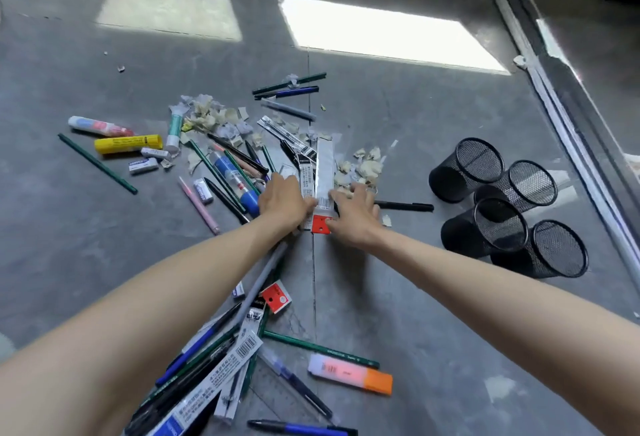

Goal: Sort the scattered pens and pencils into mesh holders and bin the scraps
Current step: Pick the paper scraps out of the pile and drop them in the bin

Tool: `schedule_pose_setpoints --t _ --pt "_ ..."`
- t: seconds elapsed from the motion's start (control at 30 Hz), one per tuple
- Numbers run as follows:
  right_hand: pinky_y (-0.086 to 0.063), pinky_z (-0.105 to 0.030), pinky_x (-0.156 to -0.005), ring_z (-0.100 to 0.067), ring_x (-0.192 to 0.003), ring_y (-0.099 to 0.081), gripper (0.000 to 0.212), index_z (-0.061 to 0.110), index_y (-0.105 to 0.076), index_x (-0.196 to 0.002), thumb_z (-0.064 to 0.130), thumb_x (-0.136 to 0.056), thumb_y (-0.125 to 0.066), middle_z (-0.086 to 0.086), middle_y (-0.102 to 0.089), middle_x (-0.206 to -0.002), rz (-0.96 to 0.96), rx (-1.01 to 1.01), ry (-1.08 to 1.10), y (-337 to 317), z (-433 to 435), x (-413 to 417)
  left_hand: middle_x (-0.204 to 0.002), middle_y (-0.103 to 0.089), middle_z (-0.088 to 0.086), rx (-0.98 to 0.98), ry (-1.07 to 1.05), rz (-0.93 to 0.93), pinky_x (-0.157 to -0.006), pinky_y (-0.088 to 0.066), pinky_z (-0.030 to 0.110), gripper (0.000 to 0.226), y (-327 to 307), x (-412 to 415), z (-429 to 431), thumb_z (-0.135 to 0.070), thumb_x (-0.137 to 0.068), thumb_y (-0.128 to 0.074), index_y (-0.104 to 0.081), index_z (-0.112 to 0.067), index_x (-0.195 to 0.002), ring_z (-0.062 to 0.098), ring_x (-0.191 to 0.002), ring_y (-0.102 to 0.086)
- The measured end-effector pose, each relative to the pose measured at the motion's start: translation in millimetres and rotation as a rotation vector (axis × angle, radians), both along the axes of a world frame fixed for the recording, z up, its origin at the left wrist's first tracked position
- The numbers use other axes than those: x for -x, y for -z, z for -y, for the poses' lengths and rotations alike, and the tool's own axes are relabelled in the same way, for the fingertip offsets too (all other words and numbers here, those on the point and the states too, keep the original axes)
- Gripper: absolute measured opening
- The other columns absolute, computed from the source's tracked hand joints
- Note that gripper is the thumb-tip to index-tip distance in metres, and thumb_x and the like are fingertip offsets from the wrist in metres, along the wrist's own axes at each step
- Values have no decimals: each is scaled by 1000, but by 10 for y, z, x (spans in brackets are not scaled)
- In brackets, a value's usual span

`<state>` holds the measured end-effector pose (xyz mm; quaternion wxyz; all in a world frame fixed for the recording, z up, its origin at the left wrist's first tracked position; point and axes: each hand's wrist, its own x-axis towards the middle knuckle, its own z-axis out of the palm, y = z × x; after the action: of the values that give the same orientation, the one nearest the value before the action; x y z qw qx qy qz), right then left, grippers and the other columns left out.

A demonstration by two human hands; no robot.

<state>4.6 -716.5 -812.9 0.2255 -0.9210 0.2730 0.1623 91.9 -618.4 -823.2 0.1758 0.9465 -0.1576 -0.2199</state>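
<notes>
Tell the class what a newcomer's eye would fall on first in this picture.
The left hand and right hand meet in the middle on a long silver packet with a red end. Pens, pencils and paper scraps litter the grey floor around them, a yellow glue stick at the left. Four black mesh holders stand clustered at the right.

Bright window glare on the glossy floor [381, 297]; edges bend

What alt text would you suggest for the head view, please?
Two bare hands, left hand and right hand, rest on long barcoded packets amid pens, pencils and paper scraps scattered over a grey floor. Four black mesh holders cluster to the right.
</notes>
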Motion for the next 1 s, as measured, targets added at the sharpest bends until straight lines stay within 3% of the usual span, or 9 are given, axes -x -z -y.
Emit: schedule_pose_setpoints --t 0.17,0.3,0.43,0.53,0.67,0.77,0.87,1.0 --pt "-21 -36 -101 -29 -130 -24 47 25 -48 -133 12 -88 -47 -6 -29 -144 84 -12 -53 76 -29 -9 -119 -53 13 67 -125 -58 -92 -40 38 29 29 21 145 -35 -88 -61 -69 -9 -97 32 -115 -47" --pt "-22 -30 -96 -28 -126 -35 52 15 -54 -130 -2 -82 -49 -7 -52 -131 291 -151 59 107 -72 51 -77 -63 6 133 -118 -159 -90 -46 38 26 0 25 129 -33 -83 -64 -58 -16 -64 29 -90 -62" --pt "-26 -29 -92 -26 -115 -44 55 17 -58 -125 -8 -78 -45 -6 -62 -115 420 -43 140 181 61 55 -82 -61 13 444 -340 -399 -84 -50 36 20 -112 -84 2 -13 -89 -58 -56 -11 -69 29 -81 -62" --pt "-24 -30 -95 -24 -115 -42 40 18 -58 -125 7 -86 -53 -5 -60 -116 399 35 30 199 146 40 -96 -60 17 542 -350 -454 -65 -49 31 15 -230 -132 -230 -10 -94 -52 -63 0 -89 23 -74 -59" --pt "-27 -32 -98 -23 -116 -38 54 18 -47 -135 29 -85 -63 -7 -47 -123 317 -39 -274 142 16 -12 -80 -57 7 610 -393 -488 -38 -41 17 14 -306 -74 -441 -9 -97 -48 -59 -3 -104 7 -43 -55" --pt "-36 -35 -96 -24 -116 -42 65 20 -38 -140 29 -83 -66 -9 -43 -126 149 -59 -428 165 -189 -68 -80 -60 7 708 -555 -557 -40 -43 21 18 -289 -55 -499 -12 -98 -46 -59 -5 -109 10 -51 -58" --pt "-46 -39 -88 -30 -112 -49 56 17 -41 -134 20 -84 -65 -10 -43 -123 126 -93 -407 176 -302 -81 -70 -58 7 766 -665 -588 -38 -37 18 18 -267 -35 -561 -15 -98 -46 -60 -6 -105 9 -43 -53" --pt "-46 -45 -91 -31 -112 -52 55 11 -42 -132 17 -83 -67 -10 -44 -125 65 -132 -338 163 -278 -56 -61 -50 6 730 -671 -569 -41 -31 21 17 -173 6 -698 -17 -100 -40 -53 -11 -91 16 -41 -45"
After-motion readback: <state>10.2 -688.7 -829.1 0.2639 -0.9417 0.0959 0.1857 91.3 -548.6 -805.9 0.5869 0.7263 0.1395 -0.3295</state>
